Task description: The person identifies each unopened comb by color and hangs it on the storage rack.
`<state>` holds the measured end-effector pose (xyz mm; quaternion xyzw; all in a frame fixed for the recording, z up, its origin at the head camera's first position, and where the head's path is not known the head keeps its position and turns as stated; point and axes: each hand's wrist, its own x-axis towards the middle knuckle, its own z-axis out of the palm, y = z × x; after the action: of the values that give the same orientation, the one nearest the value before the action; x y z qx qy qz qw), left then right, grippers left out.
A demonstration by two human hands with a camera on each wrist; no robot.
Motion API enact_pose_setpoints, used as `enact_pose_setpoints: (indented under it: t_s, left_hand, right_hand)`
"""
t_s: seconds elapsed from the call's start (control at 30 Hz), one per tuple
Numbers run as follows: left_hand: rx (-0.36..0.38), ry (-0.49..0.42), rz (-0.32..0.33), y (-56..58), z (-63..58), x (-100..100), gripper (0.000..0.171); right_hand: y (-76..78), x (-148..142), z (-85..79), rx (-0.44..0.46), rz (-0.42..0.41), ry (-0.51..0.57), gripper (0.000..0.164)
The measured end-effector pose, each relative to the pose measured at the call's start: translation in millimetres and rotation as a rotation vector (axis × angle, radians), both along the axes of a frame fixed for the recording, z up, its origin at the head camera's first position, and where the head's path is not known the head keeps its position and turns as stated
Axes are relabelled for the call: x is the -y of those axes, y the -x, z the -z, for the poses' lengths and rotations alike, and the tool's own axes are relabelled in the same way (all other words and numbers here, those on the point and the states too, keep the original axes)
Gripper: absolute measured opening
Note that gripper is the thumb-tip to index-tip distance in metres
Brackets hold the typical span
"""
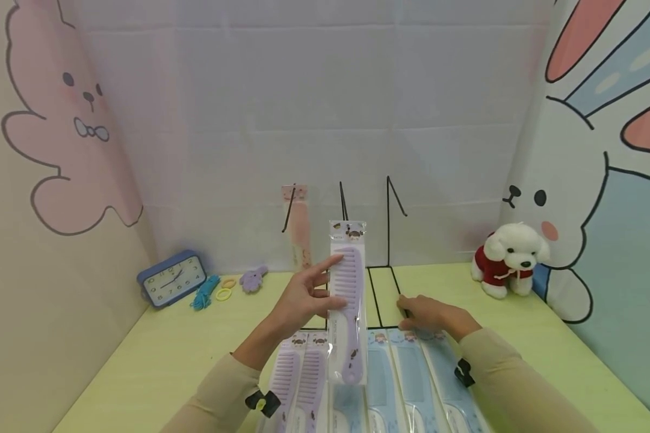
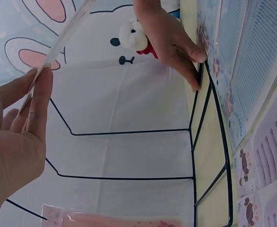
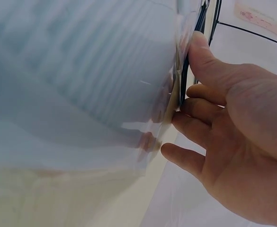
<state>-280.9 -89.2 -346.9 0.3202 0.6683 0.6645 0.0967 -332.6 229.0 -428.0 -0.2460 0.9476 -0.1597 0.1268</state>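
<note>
My left hand [image 1: 305,293] pinches a purple comb in clear packaging [image 1: 348,313], held upright in front of the rack's middle hook. In the left wrist view this package [image 2: 65,40] shows edge-on between thumb and fingers. My right hand [image 1: 432,314] grips the right side of the black wire rack's base [image 1: 375,297], thumb and fingers about the wire [image 3: 185,78]. On the rack's left hook hangs a packaged pink comb [image 1: 300,225]. The right hook [image 1: 396,195] carries nothing. Part of the rack is hidden behind the purple comb.
Two packaged purple combs [image 1: 310,376] and several packaged blue combs [image 1: 411,376] lie in front of the rack. A blue clock [image 1: 173,278], blue cord [image 1: 204,293], yellow rings [image 1: 224,294] and a purple toy [image 1: 253,279] are at left. At right sits a plush dog [image 1: 509,258].
</note>
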Motion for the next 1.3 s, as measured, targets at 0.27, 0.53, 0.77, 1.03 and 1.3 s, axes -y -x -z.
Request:
enact_pose_setpoints:
  t_s: [0.27, 0.53, 0.77, 1.03, 1.3]
  left_hand:
    - [0.03, -0.003, -0.045, 16.2, -1.1, -6, 0.081]
    - [0.075, -0.033, -0.207, 43.9, -9.7, -21, 0.062]
    - [0.083, 0.006, -0.287, 80.2, -19.3, -28, 0.06]
    - [0.143, 0.042, -0.35, 112.4, -25.4, -34, 0.065]
    - [0.148, 0.035, -0.351, 129.0, -19.2, -36, 0.068]
  right_hand:
    - [0.2, 1, -1.2, -0.014, -0.013, -0.014, 0.023]
    - [-1.0, 0, -2.6, -0.029, -0.037, -0.006, 0.023]
    - [-0.7, 0, -2.2, -0.018, -0.035, 0.011, 0.025]
    - [-0.3, 1, 1.0, -0.01, -0.022, -0.002, 0.023]
    - [0.8, 1, 0.8, -0.016, -0.002, -0.007, 0.022]
